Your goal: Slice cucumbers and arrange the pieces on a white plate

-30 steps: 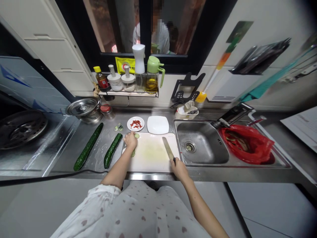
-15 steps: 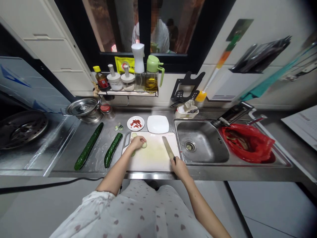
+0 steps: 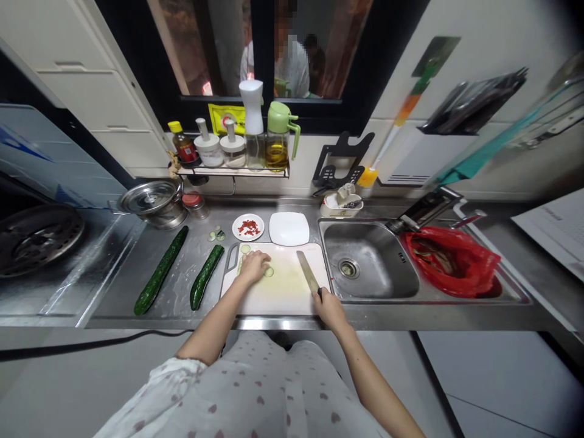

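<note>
A white cutting board (image 3: 292, 298) lies on the steel counter in front of me. Over its left part is my left hand (image 3: 253, 266), palm down with fingers apart and holding nothing. A thin cucumber slice (image 3: 269, 272) lies flat on the board by its fingertips; another slice (image 3: 245, 249) is at the top left, and others are partly hidden by the hand. On the right side, my right hand (image 3: 329, 309) grips a kitchen knife (image 3: 306, 271) by its black handle, blade pointing away. Left of the board lie a shorter cucumber (image 3: 207, 277) and a longer cucumber (image 3: 162, 271).
Behind the board stand a plate of chopped red pieces (image 3: 235, 231) and a white plate (image 3: 289, 229). Cucumber scraps (image 3: 216, 233) lie nearby. A steel pot (image 3: 155, 204) is at back left; right are a sink (image 3: 374, 261) and a red plastic bag (image 3: 474, 267).
My left hand has let go of the cucumber slice, which now rests on the board, and its fingers have spread. The right hand keeps the knife in place. The view has shifted slightly.
</note>
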The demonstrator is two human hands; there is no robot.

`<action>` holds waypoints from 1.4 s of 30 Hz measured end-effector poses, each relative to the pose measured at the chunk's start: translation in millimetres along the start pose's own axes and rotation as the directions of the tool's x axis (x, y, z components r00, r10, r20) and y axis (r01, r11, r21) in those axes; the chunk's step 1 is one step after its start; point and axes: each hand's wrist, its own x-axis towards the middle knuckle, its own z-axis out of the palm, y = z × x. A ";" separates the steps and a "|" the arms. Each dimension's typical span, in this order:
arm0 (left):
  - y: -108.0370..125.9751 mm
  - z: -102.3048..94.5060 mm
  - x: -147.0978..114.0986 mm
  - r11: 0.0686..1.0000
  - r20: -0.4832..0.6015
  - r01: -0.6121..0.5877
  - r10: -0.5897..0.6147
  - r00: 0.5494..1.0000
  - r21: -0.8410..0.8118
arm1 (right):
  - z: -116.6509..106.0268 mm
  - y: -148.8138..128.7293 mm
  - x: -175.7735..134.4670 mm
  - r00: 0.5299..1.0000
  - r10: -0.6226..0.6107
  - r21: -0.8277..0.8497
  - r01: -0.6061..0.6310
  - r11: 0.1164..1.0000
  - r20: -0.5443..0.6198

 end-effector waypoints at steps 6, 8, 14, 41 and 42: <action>-6.4 20.2 -20.1 0.994 -0.040 0.098 -0.096 0.995 0.047 | 1.0 -2.3 -11.9 0.993 -0.116 -0.002 0.116 0.993 0.025; -7.5 26.2 -23.3 0.992 -0.059 0.119 -0.116 0.991 0.051 | 2.9 -4.2 -18.6 0.984 -0.176 -0.001 0.176 0.984 0.040; -8.0 34.4 -24.7 0.988 -0.097 0.150 -0.146 0.985 0.034 | 4.1 -11.1 -32.4 0.959 -0.270 -0.056 0.275 0.960 0.085; -8.6 39.6 -22.9 0.983 -0.121 0.181 -0.182 0.976 -0.018 | 0.5 -33.0 -39.8 0.945 -0.244 -0.117 0.274 0.955 0.220; -8.5 39.3 -23.2 0.983 -0.122 0.180 -0.181 0.976 -0.019 | 0.0 -32.8 -38.7 0.944 -0.247 -0.119 0.277 0.953 0.220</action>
